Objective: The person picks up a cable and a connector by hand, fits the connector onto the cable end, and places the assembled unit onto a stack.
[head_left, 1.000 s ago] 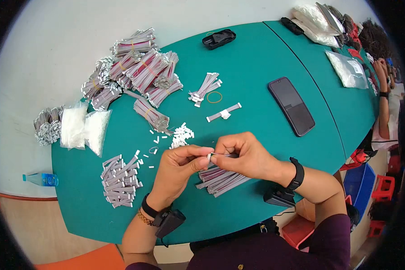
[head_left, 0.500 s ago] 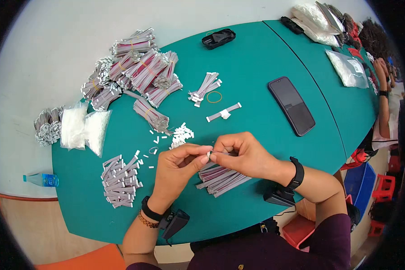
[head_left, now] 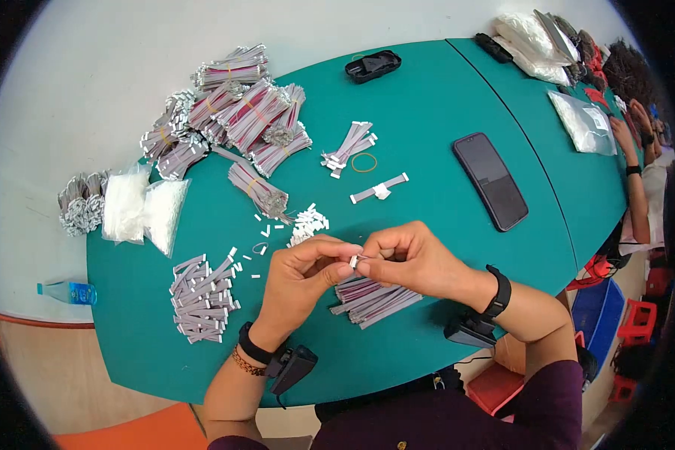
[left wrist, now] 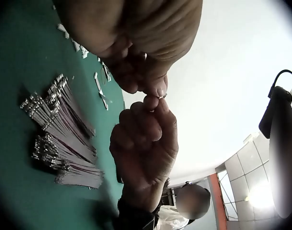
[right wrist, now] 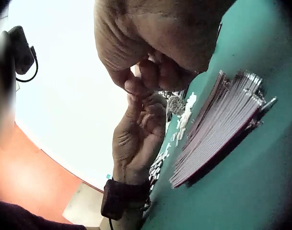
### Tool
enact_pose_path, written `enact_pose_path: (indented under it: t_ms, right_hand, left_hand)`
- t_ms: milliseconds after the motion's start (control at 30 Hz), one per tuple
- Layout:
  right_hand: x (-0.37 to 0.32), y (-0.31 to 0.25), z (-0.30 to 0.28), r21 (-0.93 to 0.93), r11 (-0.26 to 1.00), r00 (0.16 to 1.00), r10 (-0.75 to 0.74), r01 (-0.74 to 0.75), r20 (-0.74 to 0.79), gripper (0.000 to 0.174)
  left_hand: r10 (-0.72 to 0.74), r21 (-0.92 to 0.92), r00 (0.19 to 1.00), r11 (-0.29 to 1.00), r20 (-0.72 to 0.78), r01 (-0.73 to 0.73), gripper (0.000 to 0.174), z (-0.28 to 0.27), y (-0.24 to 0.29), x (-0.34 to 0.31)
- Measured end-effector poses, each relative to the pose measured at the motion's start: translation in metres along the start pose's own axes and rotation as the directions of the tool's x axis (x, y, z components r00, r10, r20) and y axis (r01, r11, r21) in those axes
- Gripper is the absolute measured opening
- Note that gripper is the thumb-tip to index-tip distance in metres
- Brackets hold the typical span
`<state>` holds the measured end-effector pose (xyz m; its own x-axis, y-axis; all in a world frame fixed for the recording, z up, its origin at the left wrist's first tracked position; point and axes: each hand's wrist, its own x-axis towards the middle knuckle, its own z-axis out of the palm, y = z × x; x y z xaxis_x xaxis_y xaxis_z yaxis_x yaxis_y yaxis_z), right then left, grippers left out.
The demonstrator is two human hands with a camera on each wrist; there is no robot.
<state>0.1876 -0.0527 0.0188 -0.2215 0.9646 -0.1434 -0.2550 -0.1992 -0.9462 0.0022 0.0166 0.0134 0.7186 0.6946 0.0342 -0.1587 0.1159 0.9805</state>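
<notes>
bare left hand [head_left: 294,283] and bare right hand [head_left: 418,264] pinch a small white plastic connector [head_left: 353,262] between their fingers; best pressed squarely, gently.

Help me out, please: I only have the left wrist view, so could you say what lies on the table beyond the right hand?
Observer: The head view shows a dark phone lying flat on the table, beyond the right hand.
Operator: Thank you; is there a loose orange band anywhere?
Observer: Yes, an orange band lies just beside a small group of short cables, holding nothing.
Operator: And could you tell me whether there is a bottle about?
Observer: There is, a bottle with a blue label, at the table's left edge.
</notes>
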Motion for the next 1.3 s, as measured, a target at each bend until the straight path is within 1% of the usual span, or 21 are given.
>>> enact_pose_path:
  t_ms: [100, 200, 300, 500, 600, 700, 800, 1000, 1100, 1200, 1300]
  right_hand:
    - [-0.002, -0.001, 0.004, -0.010, 0.999, 0.999, -0.031, 0.031, -0.018, 0.017]
    - [-0.003, 0.002, 0.005, 0.004, 0.999, 0.999, -0.035, 0.036, -0.035, 0.017]
    - [-0.004, 0.005, 0.006, 0.004, 0.999, 0.998, -0.052, 0.052, -0.038, 0.017]
    - [-0.005, 0.009, 0.007, -0.035, 0.997, 0.997, -0.075, 0.074, -0.030, 0.018]
    - [-0.006, 0.009, 0.010, -0.015, 0.997, 0.995, -0.082, 0.082, -0.061, 0.019]
    - [-0.004, -0.001, 0.011, -0.055, 0.996, 0.995, -0.074, 0.071, -0.066, 0.019]
    - [-0.004, -0.002, 0.011, -0.029, 0.995, 0.995, -0.095, 0.094, -0.042, 0.019]
    - [-0.006, 0.001, 0.011, -0.023, 0.995, 0.994, -0.093, 0.092, -0.053, 0.020]
    - [-0.006, 0.006, 0.010, -0.041, 0.993, 0.992, -0.111, 0.109, -0.054, 0.021]
    - [-0.005, 0.004, 0.009, -0.035, 0.997, 0.997, -0.072, 0.071, -0.039, 0.022]
    - [-0.002, 0.004, 0.010, -0.019, 0.997, 0.996, -0.077, 0.076, -0.043, 0.022]
  left_hand:
    - [0.025, 0.016, 1.000, 1.000, 0.000, -0.025, 0.020, -0.001, -0.004, 0.000]
    - [0.034, -0.019, 0.999, 0.999, 0.023, -0.034, 0.020, -0.001, -0.004, 0.000]
    - [0.052, -0.004, 0.998, 0.999, 0.039, -0.052, 0.020, -0.003, -0.006, 0.000]
    - [0.040, 0.005, 0.998, 0.999, 0.044, -0.040, 0.020, -0.001, -0.005, -0.001]
    - [0.029, -0.008, 0.999, 1.000, 0.041, -0.029, 0.018, 0.000, -0.001, 0.000]
    - [0.018, -0.089, 1.000, 0.996, 0.007, -0.017, 0.017, -0.001, -0.004, 0.002]
    - [-0.009, -0.144, 1.000, 0.990, 0.022, 0.012, 0.017, 0.000, -0.003, 0.001]
    - [0.049, -0.052, 0.998, 0.998, 0.027, -0.048, 0.018, -0.001, -0.009, 0.000]
    - [0.037, -0.021, 0.999, 0.999, 0.030, -0.036, 0.019, -0.001, -0.008, -0.001]
    - [0.047, -0.008, 0.999, 0.999, 0.027, -0.047, 0.019, 0.000, -0.009, 0.001]
    - [0.023, -0.082, 1.000, 0.996, 0.021, -0.022, 0.017, -0.002, -0.010, 0.002]
